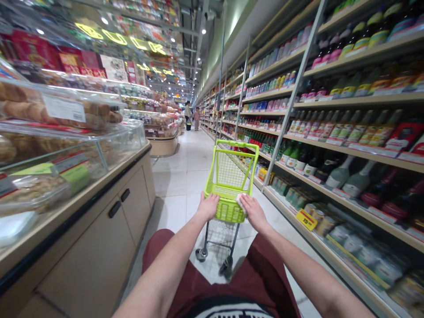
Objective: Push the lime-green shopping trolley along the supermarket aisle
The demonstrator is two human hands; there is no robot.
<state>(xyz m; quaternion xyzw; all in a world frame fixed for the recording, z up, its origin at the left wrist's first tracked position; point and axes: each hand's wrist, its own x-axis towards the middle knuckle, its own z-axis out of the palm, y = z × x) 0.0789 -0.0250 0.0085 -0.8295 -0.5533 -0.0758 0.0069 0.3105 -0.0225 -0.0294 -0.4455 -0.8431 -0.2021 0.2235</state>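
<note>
A small lime-green shopping cart [232, 170] stands in the aisle right in front of me, its basket bare inside. My left hand [208, 206] is closed over the near rim of the basket on the left side. My right hand [253, 212] rests on the same rim to the right, with a small white cloth or tissue [240, 198] under its fingers. The fingers of that hand lie curled over the cloth and the rim.
A bakery counter [86, 198] with clear display cases of bread runs along my left. Shelves of bottles and cans [331, 145] line the right. The tiled aisle [185, 163] stretches ahead, where two people [192, 115] stand far off.
</note>
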